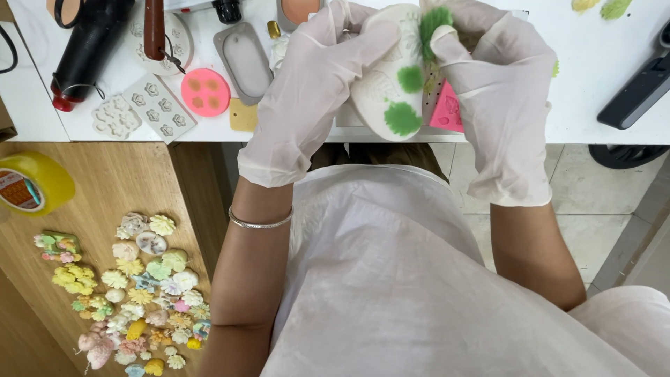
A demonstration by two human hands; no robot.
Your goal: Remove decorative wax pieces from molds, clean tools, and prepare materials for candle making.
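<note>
Both my hands wear thin white gloves. My left hand [314,84] grips a white oval silicone mould [391,84] from its left side and holds it up over the edge of the white table [600,42]. Green clay fills two leaf-shaped cavities of the mould. My right hand [499,91] pinches a green clay leaf [431,24] at the top of the mould, between thumb and forefinger. A pink mould [447,112] shows just behind my right thumb.
On the table lie a round pink mould [205,91], white flower moulds [139,108], a grey oval mould [244,59], a black and red heat tool [87,49] and a dark device [638,91]. A wooden board [105,181] on my left carries several small pastel clay flowers [139,286] and a yellow tape roll [31,185].
</note>
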